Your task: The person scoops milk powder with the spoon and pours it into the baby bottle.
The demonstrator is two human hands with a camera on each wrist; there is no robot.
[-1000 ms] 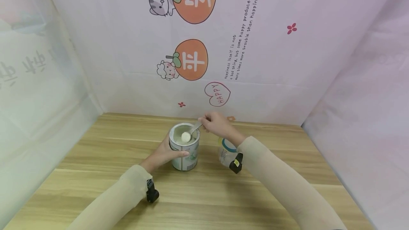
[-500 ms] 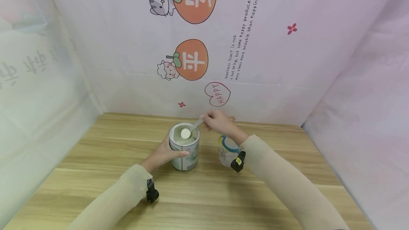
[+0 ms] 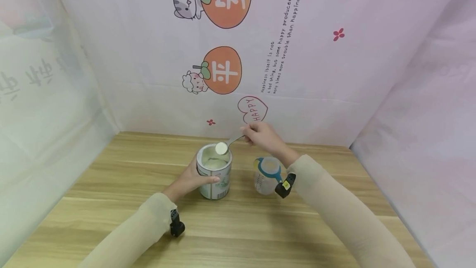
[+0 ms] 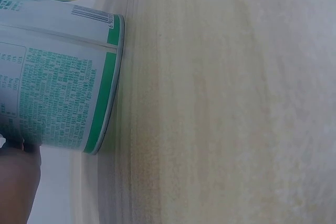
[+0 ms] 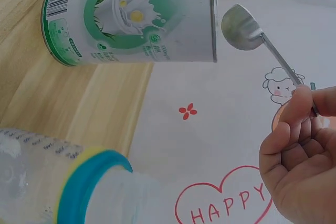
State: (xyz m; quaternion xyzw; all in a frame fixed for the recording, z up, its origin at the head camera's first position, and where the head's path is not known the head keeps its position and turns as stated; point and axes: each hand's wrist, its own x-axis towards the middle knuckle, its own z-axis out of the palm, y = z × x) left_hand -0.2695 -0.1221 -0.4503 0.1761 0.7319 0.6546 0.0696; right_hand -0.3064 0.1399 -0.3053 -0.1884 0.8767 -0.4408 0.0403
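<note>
A white and green milk powder can [image 3: 220, 186] stands upright on the table with its top uncovered, pale powder visible inside. My left hand [image 3: 189, 180] grips it around its left side, thumb across the front; the left wrist view shows only part of that hand [image 4: 18, 184] beside the can's printed wall [image 4: 58, 93]. Between thumb and fingers, my right hand [image 3: 265, 136] pinches the handle of a metal measuring spoon [image 3: 222, 148]. White powder fills its round bowl, which is just above the can's rim. In the right wrist view the spoon [image 5: 241, 29] is apart from the can [image 5: 184, 19].
Right of the can, under my right forearm, stands a clear baby bottle [image 3: 263, 184] with a blue and yellow collar [image 5: 79, 187]; its top appears uncovered. The wooden table [image 3: 238, 235] meets a printed cloth wall [image 3: 148, 106] behind, with cloth at both sides.
My right hand has lifted the filled spoon from inside the can to just above its rim, moving up and right. The left hand and the can have stayed put.
</note>
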